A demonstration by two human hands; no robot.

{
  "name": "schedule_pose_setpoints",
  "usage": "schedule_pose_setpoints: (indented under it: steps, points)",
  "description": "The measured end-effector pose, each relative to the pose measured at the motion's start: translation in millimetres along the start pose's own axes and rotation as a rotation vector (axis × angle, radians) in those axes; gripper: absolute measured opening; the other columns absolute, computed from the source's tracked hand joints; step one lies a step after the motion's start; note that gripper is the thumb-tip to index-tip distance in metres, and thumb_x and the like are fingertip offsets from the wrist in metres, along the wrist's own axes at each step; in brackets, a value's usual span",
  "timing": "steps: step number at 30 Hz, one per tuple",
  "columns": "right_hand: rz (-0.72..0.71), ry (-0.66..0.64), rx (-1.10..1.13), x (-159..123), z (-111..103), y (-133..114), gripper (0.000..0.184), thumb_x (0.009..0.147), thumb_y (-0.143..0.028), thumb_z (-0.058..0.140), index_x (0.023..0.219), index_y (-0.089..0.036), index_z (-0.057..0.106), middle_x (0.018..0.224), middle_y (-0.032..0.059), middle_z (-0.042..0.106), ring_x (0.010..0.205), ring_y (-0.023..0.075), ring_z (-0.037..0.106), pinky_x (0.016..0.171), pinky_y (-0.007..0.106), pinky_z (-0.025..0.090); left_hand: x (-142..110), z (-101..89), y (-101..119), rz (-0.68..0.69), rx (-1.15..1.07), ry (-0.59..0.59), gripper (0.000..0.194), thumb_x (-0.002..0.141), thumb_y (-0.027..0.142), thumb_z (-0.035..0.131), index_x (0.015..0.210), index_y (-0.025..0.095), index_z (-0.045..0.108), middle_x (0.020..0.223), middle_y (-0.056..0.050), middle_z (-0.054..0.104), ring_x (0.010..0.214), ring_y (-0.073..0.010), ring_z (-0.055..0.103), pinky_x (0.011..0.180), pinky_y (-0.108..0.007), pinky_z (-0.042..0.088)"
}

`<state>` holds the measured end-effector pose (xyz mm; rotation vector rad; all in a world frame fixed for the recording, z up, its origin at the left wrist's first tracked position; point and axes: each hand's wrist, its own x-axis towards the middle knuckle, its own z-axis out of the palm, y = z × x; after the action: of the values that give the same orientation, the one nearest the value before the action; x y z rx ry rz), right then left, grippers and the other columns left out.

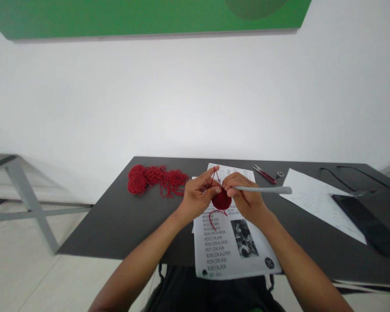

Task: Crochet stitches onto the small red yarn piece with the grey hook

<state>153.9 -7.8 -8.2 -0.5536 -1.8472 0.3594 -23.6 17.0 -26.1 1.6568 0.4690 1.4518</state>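
Left hand (196,190): thumb and fingers grasping the near-left edge of the red piece, index finger raised with yarn over it.
Right hand (247,197): fingers grasping a grey handle like a pen, tips just beside the left thumb.
Red piece (221,201): a small, rounded piece that looks crocheted, between the two sets of fingers and hanging just below their tips, above the printed sheet (214,255); likely very light, soft and springy, easily squashed but hard to break. Best held by the rim close to the working spot, pinched without stretching the stitches.
Yarn strand (212,177): runs from the raised left index finger down towards the piece; thin and limp, so it probably needs light tension over that finger.
Loose tail (209,213): dangles below the fingertips; likely to snag or curl if gripped with the piece.
Grey handle (263,189): sticks out to the right of the right fingers; looks stiff and smooth, best held near its working end, which the fingers hide.
Yarn heap (138,180): on the bench (117,229), left of the left fingers; soft, loose and apt to tangle.
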Motion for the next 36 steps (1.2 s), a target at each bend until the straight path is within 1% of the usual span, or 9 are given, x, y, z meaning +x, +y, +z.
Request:
schedule_pose_setpoints:
  steps: [4,8,12,19,21,26,32,34,36]
  points:
    - [-0.013,-0.074,-0.083,1,-1,-3,0.016,0.101,-0.028,0.054,0.090,-0.025,0.065,0.091,0.0049,0.064,0.082,0.0196,0.062,0.074,0.036,0.054,-1,-0.4,-5,-0.013,0.037,0.008,0.057,0.083,0.028,0.078,0.138,0.024,0.064,0.068,0.002,0.064,0.056,-0.0087,0.051,0.052,-0.019,0.043]
    - [-0.045,-0.103,-0.141,2,-1,0,0.019,0.102,-0.033,0.052,0.090,-0.025,0.065,0.092,0.0061,0.064,0.085,0.0206,0.064,0.074,0.036,0.056,1,-0.1,-6,-0.016,-0.002,0.004,0.058,0.084,0.026,0.076,0.140,0.024,0.062,0.068,0.002,0.063,0.056,-0.0084,0.049,0.051,-0.019,0.042]
    - [-0.092,-0.157,-0.189,0,-1,7,0.019,0.102,-0.036,0.051,0.094,-0.024,0.064,0.094,0.0074,0.065,0.085,0.0215,0.063,0.075,0.038,0.056,2,-1.4,-9,-0.039,0.042,0.012,0.054,0.085,0.028,0.075,0.138,0.021,0.064,0.069,0.002,0.062,0.057,-0.0081,0.049,0.052,-0.018,0.041]
    - [-0.163,-0.247,-0.286,-2,2,11,0.008,0.098,-0.020,0.057,0.095,-0.022,0.064,0.097,0.0085,0.065,0.092,0.0230,0.061,0.082,0.040,0.054,4,-6.9,-21,-0.131,-0.035,-0.023,0.056,0.085,0.035,0.076,0.137,0.017,0.064,0.066,0.003,0.058,0.055,-0.0073,0.046,0.052,-0.018,0.038]
    - [-0.142,-0.226,-0.247,-3,5,12,0.010,0.099,-0.019,0.056,0.098,-0.023,0.065,0.098,0.0083,0.065,0.092,0.0226,0.062,0.082,0.039,0.055,4,-7.7,-22,-0.155,-0.034,-0.033,0.056,0.084,0.036,0.076,0.135,0.016,0.065,0.066,0.003,0.058,0.055,-0.0075,0.046,0.052,-0.019,0.038]
    - [-0.039,-0.049,-0.016,-4,8,17,0.016,0.102,-0.022,0.050,0.095,-0.024,0.064,0.095,0.0055,0.064,0.089,0.0197,0.064,0.079,0.037,0.056,3,-6.4,-23,-0.118,-0.035,0.023,0.059,0.084,0.036,0.077,0.138,0.017,0.063,0.069,0.002,0.061,0.059,-0.0088,0.048,0.055,-0.020,0.040]
    - [-0.038,-0.218,-0.203,-12,9,26,0.012,0.099,-0.023,0.055,0.102,-0.024,0.067,0.105,0.0081,0.062,0.095,0.0214,0.063,0.082,0.036,0.057,1,-8.4,-25,-0.120,0.104,0.031,0.053,0.087,0.036,0.073,0.135,0.016,0.065,0.070,0.001,0.063,0.058,-0.0089,0.050,0.054,-0.020,0.041]
    - [-0.048,-0.197,-0.228,-14,13,28,0.014,0.100,-0.021,0.053,0.102,-0.024,0.067,0.103,0.0079,0.061,0.093,0.0208,0.062,0.080,0.036,0.058,1,-7.6,-23,-0.124,0.090,0.038,0.054,0.087,0.038,0.073,0.135,0.015,0.066,0.070,0.001,0.064,0.058,-0.0091,0.051,0.054,-0.020,0.041]
    - [-0.067,-0.113,-0.229,-15,16,26,0.013,0.101,-0.025,0.052,0.103,-0.024,0.066,0.100,0.0071,0.060,0.090,0.0205,0.062,0.079,0.036,0.058,1,-5.1,-19,-0.146,0.034,0.051,0.059,0.085,0.040,0.075,0.137,0.015,0.063,0.070,0.001,0.064,0.059,-0.0091,0.052,0.055,-0.020,0.041]
